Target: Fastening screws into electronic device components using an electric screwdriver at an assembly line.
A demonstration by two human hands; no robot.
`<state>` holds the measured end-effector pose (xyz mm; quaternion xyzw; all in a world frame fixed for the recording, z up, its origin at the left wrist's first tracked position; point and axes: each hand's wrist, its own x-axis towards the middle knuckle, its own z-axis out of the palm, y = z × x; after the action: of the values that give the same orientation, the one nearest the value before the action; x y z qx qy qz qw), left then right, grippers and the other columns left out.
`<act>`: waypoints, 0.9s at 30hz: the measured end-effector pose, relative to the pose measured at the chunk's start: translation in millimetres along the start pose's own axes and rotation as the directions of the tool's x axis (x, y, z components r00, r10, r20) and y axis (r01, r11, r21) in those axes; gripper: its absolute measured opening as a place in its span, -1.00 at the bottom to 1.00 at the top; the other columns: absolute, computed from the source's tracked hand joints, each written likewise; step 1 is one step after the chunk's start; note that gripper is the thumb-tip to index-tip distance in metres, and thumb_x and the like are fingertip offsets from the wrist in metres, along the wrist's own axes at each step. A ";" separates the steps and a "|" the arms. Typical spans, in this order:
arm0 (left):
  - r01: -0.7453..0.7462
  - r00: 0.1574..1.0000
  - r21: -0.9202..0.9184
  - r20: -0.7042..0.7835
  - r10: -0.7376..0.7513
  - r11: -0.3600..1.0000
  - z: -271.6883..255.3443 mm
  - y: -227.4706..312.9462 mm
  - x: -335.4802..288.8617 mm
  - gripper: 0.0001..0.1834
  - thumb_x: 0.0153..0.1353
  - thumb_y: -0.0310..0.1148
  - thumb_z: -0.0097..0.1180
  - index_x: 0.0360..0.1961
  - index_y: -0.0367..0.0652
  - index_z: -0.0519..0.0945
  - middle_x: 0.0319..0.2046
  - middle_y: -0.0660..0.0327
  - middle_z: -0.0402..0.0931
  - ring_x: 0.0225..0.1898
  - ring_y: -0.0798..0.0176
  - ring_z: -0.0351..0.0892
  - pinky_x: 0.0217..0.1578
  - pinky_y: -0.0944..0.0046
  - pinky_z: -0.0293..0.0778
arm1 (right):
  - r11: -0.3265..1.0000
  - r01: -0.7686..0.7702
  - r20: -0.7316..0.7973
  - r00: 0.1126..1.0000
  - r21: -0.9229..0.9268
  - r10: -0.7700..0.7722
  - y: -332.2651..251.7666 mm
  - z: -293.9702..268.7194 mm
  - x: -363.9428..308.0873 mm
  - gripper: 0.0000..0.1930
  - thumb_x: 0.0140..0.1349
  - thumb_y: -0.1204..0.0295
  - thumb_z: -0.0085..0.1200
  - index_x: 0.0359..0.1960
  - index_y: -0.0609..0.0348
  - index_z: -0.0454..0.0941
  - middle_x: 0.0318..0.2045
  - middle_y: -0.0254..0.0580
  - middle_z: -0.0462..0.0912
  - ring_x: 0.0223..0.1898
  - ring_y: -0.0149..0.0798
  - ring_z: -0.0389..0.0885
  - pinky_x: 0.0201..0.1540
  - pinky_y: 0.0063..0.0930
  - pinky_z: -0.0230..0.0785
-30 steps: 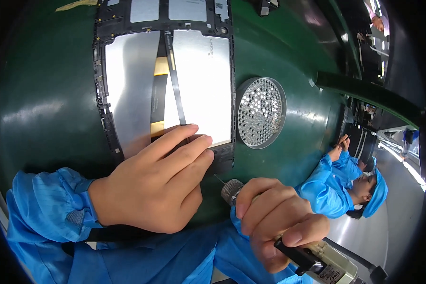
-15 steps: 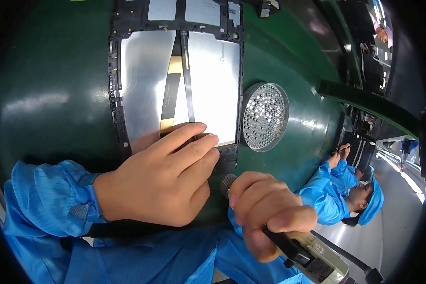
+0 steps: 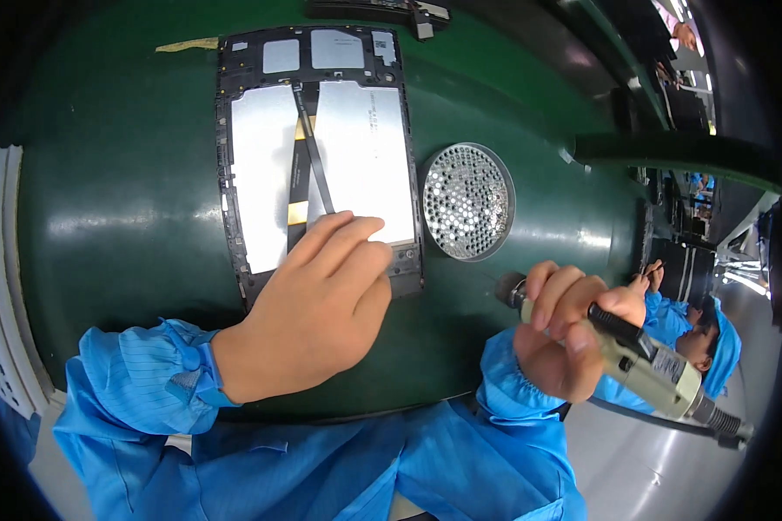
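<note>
A tablet housing with silver plates and a black frame lies face down in front of me. Along its middle runs a black flat cable with gold bands. A narrow black ribbon cable slants across it from the upper edge of the plates to my fingertips. My left hand rests over the housing's lower part, its fingers closed on that ribbon's lower end; the thumb is hidden. To the right of the housing, my right hand grips a beige electric screwdriver with a black lever, its nose pointing left.
A round metal dish of small shiny pieces stands right of the housing. Dark parts lie at the back. White ridged trays stand at the left edge. A co-worker in blue sits at the right, beyond a green bar.
My right hand has carried the screwdriver right and away from the housing's lower corner. The narrow ribbon now slants across the gold-banded cable. The whole view has shifted, showing more of the bench.
</note>
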<state>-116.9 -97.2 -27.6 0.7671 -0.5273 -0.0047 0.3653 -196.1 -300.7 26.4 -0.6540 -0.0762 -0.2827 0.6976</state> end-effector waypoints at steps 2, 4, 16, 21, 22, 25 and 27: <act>0.015 0.999 0.048 -0.041 -0.013 0.999 3.4 0.6 0.6 -0.81 -0.11 -0.52 0.07 -0.45 -0.45 0.47 -0.26 -0.03 0.36 -0.02 -0.13 0.40 0.07 -0.12 0.33 | 0.997 0.003 0.002 1.000 -0.076 -0.003 1.1 -12.0 -2.1 -0.63 0.07 0.46 -0.01 -0.03 0.14 0.34 -0.66 -0.33 0.30 -0.60 -0.36 0.32 -0.41 -0.32 0.20; 0.027 1.000 0.059 -0.008 -0.026 0.998 -5.9 2.6 0.4 -0.82 -0.08 -0.53 0.05 -0.42 -0.43 0.47 -0.23 -0.02 0.36 0.03 -0.13 0.38 0.10 -0.13 0.31 | 0.998 -0.004 -0.034 0.999 -0.065 0.002 0.2 -19.8 -7.7 -0.62 0.06 0.45 -0.01 -0.03 0.17 0.34 -0.65 -0.32 0.31 -0.61 -0.37 0.32 -0.40 -0.32 0.20; -0.149 0.972 0.039 0.192 0.139 0.988 -17.0 -17.5 2.6 -0.65 -0.14 -0.51 0.36 -0.25 -0.31 0.59 -0.13 -0.02 0.45 0.05 -0.10 0.46 0.10 -0.19 0.36 | 1.000 -0.006 -0.073 0.997 -0.006 0.005 13.3 -50.2 -18.0 -0.63 0.07 0.51 0.06 -0.06 0.21 0.30 -0.63 -0.22 0.38 -0.60 -0.28 0.38 -0.38 -0.25 0.31; -0.223 0.968 0.068 0.132 0.212 0.973 -11.2 -22.8 -7.0 -0.69 -0.14 -0.50 0.37 -0.31 -0.31 0.59 -0.21 0.00 0.47 -0.03 -0.09 0.52 0.11 -0.20 0.36 | 0.999 -0.016 -0.112 0.994 -0.028 0.012 14.7 -54.2 -18.0 -0.65 0.07 0.52 0.07 -0.08 0.21 0.31 -0.63 -0.21 0.39 -0.60 -0.28 0.38 -0.39 -0.25 0.31; -0.224 0.967 0.071 0.137 0.212 0.972 -11.3 -22.6 -6.5 -0.69 -0.14 -0.50 0.37 -0.31 -0.31 0.59 -0.21 0.00 0.47 -0.03 -0.09 0.52 0.11 -0.20 0.36 | 1.000 -0.014 -0.115 0.993 -0.025 0.011 14.6 -54.9 -17.9 -0.65 0.07 0.52 0.07 -0.08 0.21 0.31 -0.63 -0.21 0.39 -0.60 -0.28 0.38 -0.39 -0.25 0.31; -0.226 0.967 0.084 0.141 0.213 0.971 -11.6 -21.1 -2.5 -0.73 -0.15 -0.51 0.36 -0.37 -0.30 0.58 -0.21 0.01 0.44 -0.01 -0.09 0.50 0.12 -0.21 0.34 | 1.000 -0.025 -0.123 0.992 -0.014 0.023 15.4 -55.0 -17.6 -0.65 0.07 0.53 0.06 -0.08 0.21 0.31 -0.63 -0.20 0.39 -0.60 -0.28 0.38 -0.38 -0.25 0.31; -0.170 0.969 0.025 0.188 0.162 0.985 -14.1 -20.1 1.7 -0.75 -0.15 -0.50 0.35 -0.40 -0.25 0.56 -0.18 0.01 0.40 0.05 -0.11 0.45 0.14 -0.26 0.29 | 1.000 -0.015 -0.116 0.993 -0.016 0.013 16.9 -54.3 -17.0 -0.64 0.06 0.54 0.06 -0.08 0.22 0.31 -0.62 -0.20 0.40 -0.60 -0.28 0.39 -0.37 -0.25 0.31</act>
<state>-94.4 -87.2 -27.9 0.7238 -0.6213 -0.0350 0.2980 -216.1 -347.8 -3.6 -0.6427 -0.0284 -0.3159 0.6974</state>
